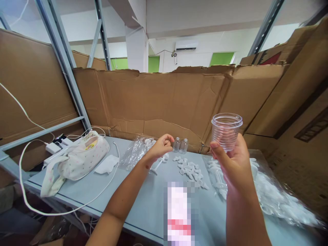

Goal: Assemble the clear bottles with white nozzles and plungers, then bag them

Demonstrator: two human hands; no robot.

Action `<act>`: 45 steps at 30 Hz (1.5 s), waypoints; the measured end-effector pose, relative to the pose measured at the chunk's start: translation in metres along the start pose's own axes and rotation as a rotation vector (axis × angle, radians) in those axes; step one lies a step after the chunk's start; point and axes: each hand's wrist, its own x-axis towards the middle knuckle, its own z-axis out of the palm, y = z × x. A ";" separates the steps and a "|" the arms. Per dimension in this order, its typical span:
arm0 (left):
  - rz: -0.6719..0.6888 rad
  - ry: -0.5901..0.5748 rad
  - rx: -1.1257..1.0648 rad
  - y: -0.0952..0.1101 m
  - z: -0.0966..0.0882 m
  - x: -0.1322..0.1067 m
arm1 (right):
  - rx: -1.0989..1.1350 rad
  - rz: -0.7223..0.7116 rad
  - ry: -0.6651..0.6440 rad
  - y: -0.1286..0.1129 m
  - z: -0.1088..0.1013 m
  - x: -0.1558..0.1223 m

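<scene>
My right hand holds up a clear ribbed plastic cup, its round mouth facing upward. Thumb and fingers grip its lower part. Over the table, my left hand has bent fingers with a gap between thumb and forefinger, and I see nothing in it. Two small clear bottles stand just beyond its fingertips; whether they touch is unclear. A white plastic piece with a stem lies below this hand. Several small white plastic pieces are spread on the table between my hands.
A clear plastic bag lies left of my left hand. Bags of white parts fill the right side. A white fabric pouch, a white cable and a power strip are at left. Cardboard walls the grey table.
</scene>
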 end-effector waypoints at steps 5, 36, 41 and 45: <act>-0.076 0.064 0.238 -0.044 -0.001 0.019 | 0.032 0.057 -0.011 -0.001 -0.002 0.001; 0.182 -0.065 0.745 -0.004 -0.002 -0.004 | -0.327 0.144 -0.167 0.014 -0.022 0.008; 0.404 -0.009 0.701 0.030 -0.006 -0.028 | -0.407 0.104 -0.276 0.015 -0.034 0.008; 0.483 0.033 0.632 0.040 -0.006 -0.035 | -0.399 0.092 -0.343 0.013 -0.041 0.005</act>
